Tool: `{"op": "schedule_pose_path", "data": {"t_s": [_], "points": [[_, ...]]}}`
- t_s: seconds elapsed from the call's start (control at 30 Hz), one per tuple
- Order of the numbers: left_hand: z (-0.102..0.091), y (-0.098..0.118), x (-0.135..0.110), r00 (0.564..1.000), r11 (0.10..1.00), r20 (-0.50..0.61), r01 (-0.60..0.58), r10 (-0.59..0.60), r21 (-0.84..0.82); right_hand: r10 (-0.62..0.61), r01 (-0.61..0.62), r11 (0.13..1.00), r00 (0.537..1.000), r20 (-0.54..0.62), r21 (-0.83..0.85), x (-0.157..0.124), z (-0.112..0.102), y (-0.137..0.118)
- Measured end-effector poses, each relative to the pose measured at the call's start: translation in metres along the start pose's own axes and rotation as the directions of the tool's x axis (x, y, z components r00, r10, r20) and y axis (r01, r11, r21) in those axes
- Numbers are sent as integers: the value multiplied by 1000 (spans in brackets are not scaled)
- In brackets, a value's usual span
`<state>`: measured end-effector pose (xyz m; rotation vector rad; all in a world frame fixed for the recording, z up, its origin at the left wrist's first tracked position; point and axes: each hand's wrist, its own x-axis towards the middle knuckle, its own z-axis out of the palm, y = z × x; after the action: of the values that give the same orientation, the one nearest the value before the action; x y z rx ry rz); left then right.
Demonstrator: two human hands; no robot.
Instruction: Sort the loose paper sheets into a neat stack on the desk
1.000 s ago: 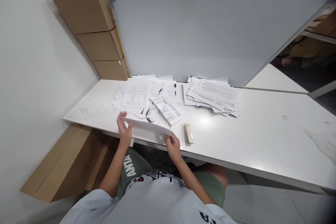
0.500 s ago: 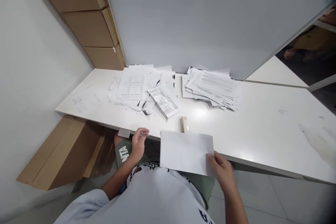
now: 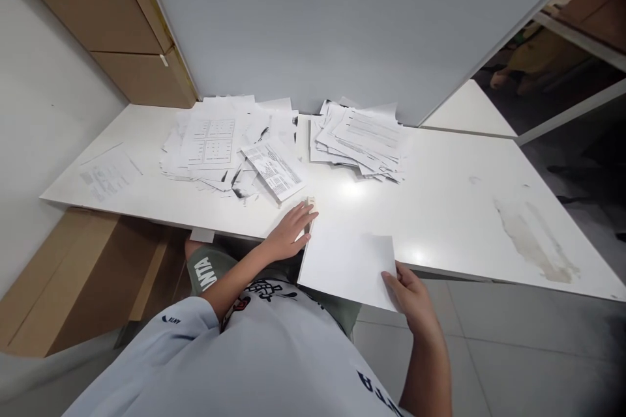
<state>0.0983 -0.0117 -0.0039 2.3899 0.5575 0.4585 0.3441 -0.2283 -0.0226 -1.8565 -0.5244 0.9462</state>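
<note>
Pinching white paper sheet (image 3: 349, 270) in my right hand (image 3: 413, 300), fingers clamped; my left hand (image 3: 288, 231), fingers apart, beside beige stapler (image 3: 310, 206) at 1 o'clock; green shorts (image 3: 204, 273) read ANTA.

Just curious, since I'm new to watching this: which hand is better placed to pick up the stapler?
The left. The left hand looks empty, with its fingers right beside the stapler. The right hand is holding a white sheet and sits farther away.
</note>
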Motion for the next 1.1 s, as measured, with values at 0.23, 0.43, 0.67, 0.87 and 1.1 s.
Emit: {"op": "schedule_pose_path", "data": {"t_s": [0.23,0.43,0.67,0.87,1.1], "points": [[-7,-3,1,999,993,40,-25,30,-111,41,-39,999,989,139,-22,-3,-7,-9],[-6,4,7,996,993,81,37,-28,-114,20,-19,1000,994,104,-9,0,-1,-3],[1,5,10,997,998,65,47,-44,-35,-15,15,1000,999,37,0,-3,2,0],[1,4,10,996,999,78,33,-32,-21,-22,22,1000,998,61,-3,-8,-3,2],[3,2,10,997,1000,78,15,-13,-15,-18,19,998,999,-27,58,-1,4,-2]]}}
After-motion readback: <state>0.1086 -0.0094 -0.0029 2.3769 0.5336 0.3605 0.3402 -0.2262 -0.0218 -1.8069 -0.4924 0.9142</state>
